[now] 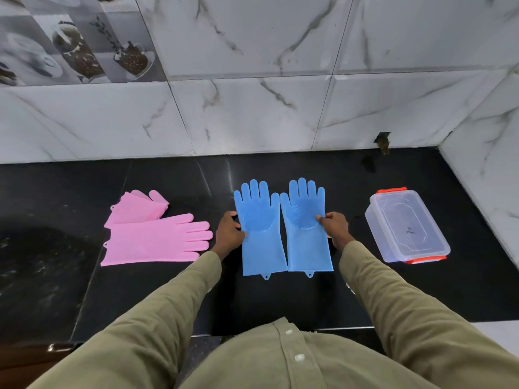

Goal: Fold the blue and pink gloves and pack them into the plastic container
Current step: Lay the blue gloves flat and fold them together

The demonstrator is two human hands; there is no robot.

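Nothing is folded or packed: the left hand [229, 233] and right hand [334, 227] each pinch a flat blue glove [259, 228], pink gloves [157, 237] left, container [407, 226] right.

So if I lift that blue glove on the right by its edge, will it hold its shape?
Probably not: the right blue glove lies thin and flat on the counter, so it should droop. Its bristled palm likely grips. The right hand pinches its edge.
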